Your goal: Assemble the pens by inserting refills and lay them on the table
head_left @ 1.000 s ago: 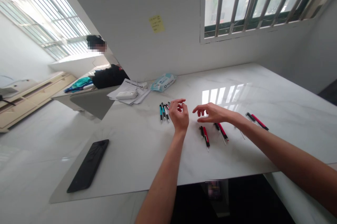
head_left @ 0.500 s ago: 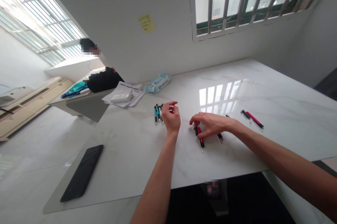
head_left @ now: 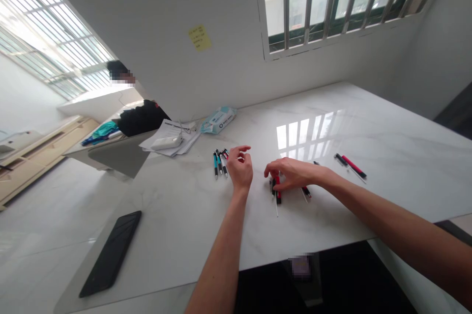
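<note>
My left hand (head_left: 240,170) hovers just right of several assembled pens (head_left: 220,162), with its fingers loosely curled, a gap between them and nothing seen inside. Beneath my right hand (head_left: 293,172) lie parts of a taken-apart pen: a red and black barrel (head_left: 279,197), a black piece (head_left: 273,185) and a thin white refill (head_left: 277,209). The thumb and fingers of my right hand close around these parts, partly covering them. Another set of red and black pen parts (head_left: 307,192) shows behind that hand. Farther right rest a red barrel (head_left: 354,166), a black part and a refill.
A black phone (head_left: 110,255) lies at the table's left side. Papers (head_left: 162,144) with a white device and a blue wipes pack (head_left: 219,120) stand along the wall. A yellow note (head_left: 200,38) is stuck on the wall. Another person sits at the far left.
Under my right hand the pen parts have shifted slightly left, and the refill now points more straight toward me. My left hand keeps nearly the same pose. The view has turned a little.
</note>
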{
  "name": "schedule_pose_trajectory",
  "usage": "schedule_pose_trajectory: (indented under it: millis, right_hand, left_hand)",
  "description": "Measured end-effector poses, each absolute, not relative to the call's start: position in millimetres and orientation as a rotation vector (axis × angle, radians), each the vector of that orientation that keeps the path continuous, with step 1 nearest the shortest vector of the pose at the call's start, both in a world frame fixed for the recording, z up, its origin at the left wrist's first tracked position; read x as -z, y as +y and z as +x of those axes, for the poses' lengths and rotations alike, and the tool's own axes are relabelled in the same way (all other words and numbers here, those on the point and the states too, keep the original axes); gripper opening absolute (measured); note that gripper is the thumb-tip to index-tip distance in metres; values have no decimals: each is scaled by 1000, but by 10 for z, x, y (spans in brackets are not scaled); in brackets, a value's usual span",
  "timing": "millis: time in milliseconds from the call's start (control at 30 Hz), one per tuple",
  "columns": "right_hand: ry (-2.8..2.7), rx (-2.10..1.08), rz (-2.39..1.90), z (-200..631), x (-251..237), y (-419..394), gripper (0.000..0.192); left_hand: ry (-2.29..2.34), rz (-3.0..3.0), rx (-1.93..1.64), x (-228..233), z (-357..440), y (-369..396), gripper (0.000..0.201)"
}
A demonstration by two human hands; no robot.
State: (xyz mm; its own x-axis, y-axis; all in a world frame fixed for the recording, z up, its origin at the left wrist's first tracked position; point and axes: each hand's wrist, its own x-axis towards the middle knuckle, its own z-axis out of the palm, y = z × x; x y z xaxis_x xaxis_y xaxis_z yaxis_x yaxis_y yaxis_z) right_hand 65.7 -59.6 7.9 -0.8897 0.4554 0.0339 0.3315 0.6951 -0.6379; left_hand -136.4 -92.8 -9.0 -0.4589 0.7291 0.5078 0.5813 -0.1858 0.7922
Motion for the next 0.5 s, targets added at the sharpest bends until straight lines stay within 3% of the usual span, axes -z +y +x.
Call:
schedule_pose_trajectory:
  millis: [500]
  right_hand:
    - [-2667,-963,-640,703,-128,-560,16]
  left_hand:
    - [1922,1567,-1706,87,-1363,-942,29]
